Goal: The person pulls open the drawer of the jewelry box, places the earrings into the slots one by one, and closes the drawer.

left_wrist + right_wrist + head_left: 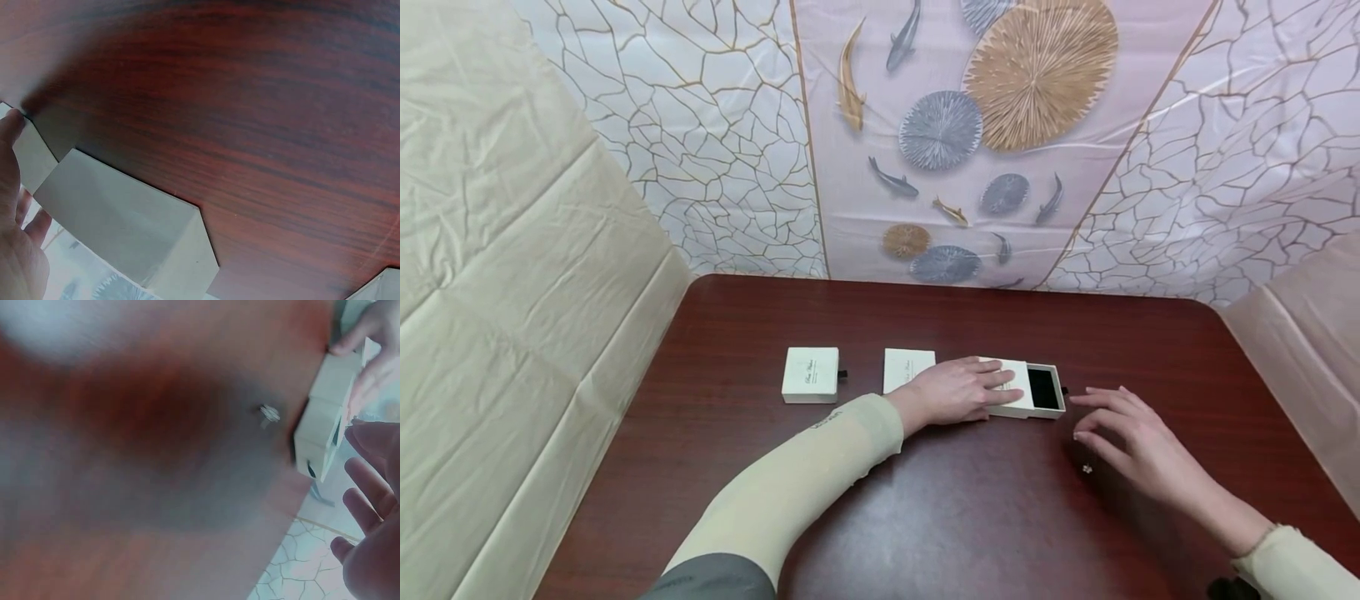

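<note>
My left hand (962, 390) lies over the rightmost white box (1015, 390), fingers spread on its lid and thumb against the near side, holding it. That box's drawer (1057, 412) is pulled partly out to the right, baring a black insert (1042, 389). To the right of the drawer is my right hand (1138, 450), thumb and forefinger together in a pinch, other fingers loosely bent. A small silvery ornament (1087, 469) shows just below these fingertips, seemingly hanging from them. The right wrist view shows the ornament (269, 414) beside the box; any chain is too fine to see.
A second white box (908, 367) stands behind my left wrist, partly covered. Farther left is a third white box (810, 375) with a black pull tab (842, 374). All rest on a dark red-brown table (955, 517), with patterned cloth (880, 217) behind it.
</note>
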### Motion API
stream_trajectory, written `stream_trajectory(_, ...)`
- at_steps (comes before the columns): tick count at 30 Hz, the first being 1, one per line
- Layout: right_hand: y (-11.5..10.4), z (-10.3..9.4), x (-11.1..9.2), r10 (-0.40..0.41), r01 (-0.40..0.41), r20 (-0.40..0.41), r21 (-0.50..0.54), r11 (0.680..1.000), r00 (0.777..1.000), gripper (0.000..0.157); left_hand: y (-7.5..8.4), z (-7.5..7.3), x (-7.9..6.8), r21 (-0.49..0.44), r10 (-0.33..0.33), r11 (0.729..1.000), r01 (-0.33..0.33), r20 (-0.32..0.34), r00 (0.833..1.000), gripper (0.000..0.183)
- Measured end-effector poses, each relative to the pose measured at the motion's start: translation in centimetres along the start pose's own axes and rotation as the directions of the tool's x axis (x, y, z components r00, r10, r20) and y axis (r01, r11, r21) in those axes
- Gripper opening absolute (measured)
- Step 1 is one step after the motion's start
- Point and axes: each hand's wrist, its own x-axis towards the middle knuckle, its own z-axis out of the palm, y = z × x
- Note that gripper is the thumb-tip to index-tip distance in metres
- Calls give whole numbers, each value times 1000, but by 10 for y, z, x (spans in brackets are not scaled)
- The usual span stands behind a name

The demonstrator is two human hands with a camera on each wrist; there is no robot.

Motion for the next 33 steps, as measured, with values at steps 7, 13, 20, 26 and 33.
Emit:
stream_trajectory(7, 8, -5, 25, 85, -85, 13, -20, 996, 996, 33, 0, -1, -1, -3, 5, 1000, -5, 0, 1000, 59)
stream_trajectory(13, 16, -2, 42, 173, -171, 73, -27, 985, 982, 22, 0, -1, -1, -19, 3, 1000, -3, 2, 1000, 59)
stream_trajectory(20, 30, 4, 55, 210, -210, 137, -14, 978, 968, 17, -1, -2, -1, -28, 4, 1000, -3, 2, 1000, 60)
stream_trajectory(26, 40, 12, 63, 159, -158, 150, -20, 987, 976, 19, -1, -1, -1, -34, 3, 999, -3, -4, 1000, 60)
stream_trajectory(33, 44, 21, 68, 122, -114, 159, -57, 992, 980, 18, -1, 0, -1, -38, 1, 999, -2, -7, 1000, 60)
